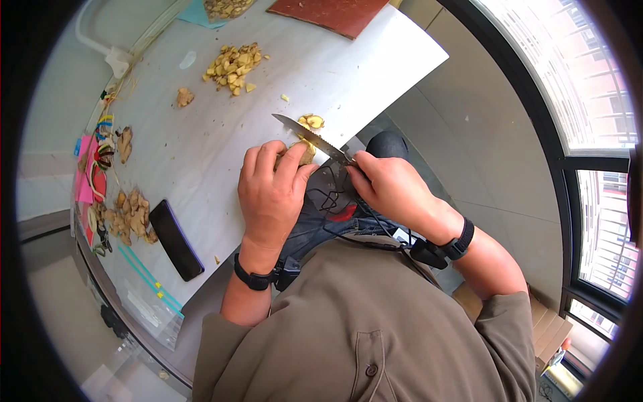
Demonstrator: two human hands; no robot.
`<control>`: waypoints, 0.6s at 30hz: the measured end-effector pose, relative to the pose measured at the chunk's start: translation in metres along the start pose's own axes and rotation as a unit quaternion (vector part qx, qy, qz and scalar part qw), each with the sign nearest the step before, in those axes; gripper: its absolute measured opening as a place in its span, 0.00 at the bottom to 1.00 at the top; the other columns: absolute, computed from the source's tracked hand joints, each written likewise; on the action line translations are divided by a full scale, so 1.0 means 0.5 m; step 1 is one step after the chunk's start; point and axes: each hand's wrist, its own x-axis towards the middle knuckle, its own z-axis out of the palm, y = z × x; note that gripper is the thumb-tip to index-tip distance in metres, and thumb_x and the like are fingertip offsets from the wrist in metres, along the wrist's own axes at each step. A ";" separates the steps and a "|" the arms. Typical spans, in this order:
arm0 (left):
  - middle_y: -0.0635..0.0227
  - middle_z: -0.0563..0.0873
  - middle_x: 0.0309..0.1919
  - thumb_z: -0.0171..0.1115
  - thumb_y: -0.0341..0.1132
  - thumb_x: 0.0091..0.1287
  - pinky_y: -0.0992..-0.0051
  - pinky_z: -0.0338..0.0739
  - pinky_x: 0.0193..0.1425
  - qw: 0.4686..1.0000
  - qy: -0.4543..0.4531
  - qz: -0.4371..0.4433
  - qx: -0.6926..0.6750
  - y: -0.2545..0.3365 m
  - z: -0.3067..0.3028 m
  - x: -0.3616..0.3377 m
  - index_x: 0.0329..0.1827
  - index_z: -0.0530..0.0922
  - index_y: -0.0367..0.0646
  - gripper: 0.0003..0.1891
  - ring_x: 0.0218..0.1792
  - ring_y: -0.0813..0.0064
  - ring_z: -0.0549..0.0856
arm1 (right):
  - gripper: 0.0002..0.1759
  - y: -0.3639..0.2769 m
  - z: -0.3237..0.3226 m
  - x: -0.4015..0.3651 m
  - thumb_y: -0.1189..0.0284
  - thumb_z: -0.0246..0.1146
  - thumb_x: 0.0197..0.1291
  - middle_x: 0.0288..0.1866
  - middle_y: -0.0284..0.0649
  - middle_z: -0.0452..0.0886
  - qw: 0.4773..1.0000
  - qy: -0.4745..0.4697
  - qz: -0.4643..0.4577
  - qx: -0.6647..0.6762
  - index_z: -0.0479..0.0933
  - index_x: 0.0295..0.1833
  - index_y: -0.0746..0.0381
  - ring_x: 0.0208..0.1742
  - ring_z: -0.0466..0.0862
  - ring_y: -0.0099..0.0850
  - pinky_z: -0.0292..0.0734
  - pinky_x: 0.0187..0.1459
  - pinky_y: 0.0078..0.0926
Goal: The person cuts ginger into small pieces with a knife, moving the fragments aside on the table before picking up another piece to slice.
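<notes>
My left hand [271, 191] presses a piece of ginger root [307, 156] against the white table top near its edge, fingers closed round it and partly hiding it. In my right hand [392, 187] is a knife [315, 139] with a serrated blade; the handle is mostly covered by my fingers. The blade lies across the ginger's far end, close to my left fingertips, its tip pointing to the upper left. Just beyond the blade are a few cut ginger slices [311, 121]. A small ginger bit [285, 98] lies farther off.
A heap of ginger slices [234, 67] is on the table [201, 147] farther away. Whole ginger roots [130, 214] lie at left beside a phone [176, 240] and a zip bag [151, 295]. A red-brown board [328, 15] sits at the far edge. Black cables [328, 197] hang by my lap.
</notes>
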 end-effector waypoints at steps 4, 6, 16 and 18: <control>0.68 0.85 0.49 0.87 0.33 0.62 0.58 0.83 0.54 1.000 -0.009 -0.020 -0.019 0.000 0.001 -0.002 0.60 0.92 0.49 0.22 0.51 0.59 0.84 | 0.14 -0.010 -0.009 0.000 0.67 0.69 0.84 0.25 0.54 0.83 1.000 -0.008 -0.005 -0.004 0.78 0.44 0.64 0.29 0.87 0.58 0.80 0.32 0.55; 0.68 0.85 0.49 0.87 0.33 0.62 0.58 0.83 0.53 0.999 -0.012 -0.025 -0.023 0.000 0.000 0.000 0.59 0.92 0.49 0.22 0.50 0.59 0.84 | 0.14 -0.018 -0.014 0.002 0.67 0.68 0.84 0.24 0.53 0.82 1.000 -0.019 0.006 -0.003 0.78 0.44 0.65 0.28 0.87 0.58 0.80 0.31 0.55; 0.68 0.86 0.49 0.88 0.33 0.62 0.58 0.84 0.51 0.999 -0.007 -0.027 -0.040 -0.007 0.005 0.003 0.57 0.93 0.47 0.20 0.50 0.60 0.85 | 0.12 -0.033 -0.033 0.021 0.70 0.68 0.81 0.22 0.50 0.79 0.997 -0.031 -0.027 -0.064 0.76 0.43 0.64 0.26 0.85 0.55 0.78 0.30 0.54; 0.68 0.86 0.49 0.88 0.33 0.62 0.58 0.84 0.50 0.999 -0.007 -0.029 -0.042 -0.008 0.006 0.005 0.56 0.92 0.47 0.20 0.50 0.59 0.86 | 0.12 -0.041 -0.043 0.029 0.68 0.67 0.83 0.26 0.54 0.81 0.996 -0.074 0.007 -0.057 0.78 0.45 0.64 0.30 0.85 0.60 0.79 0.33 0.57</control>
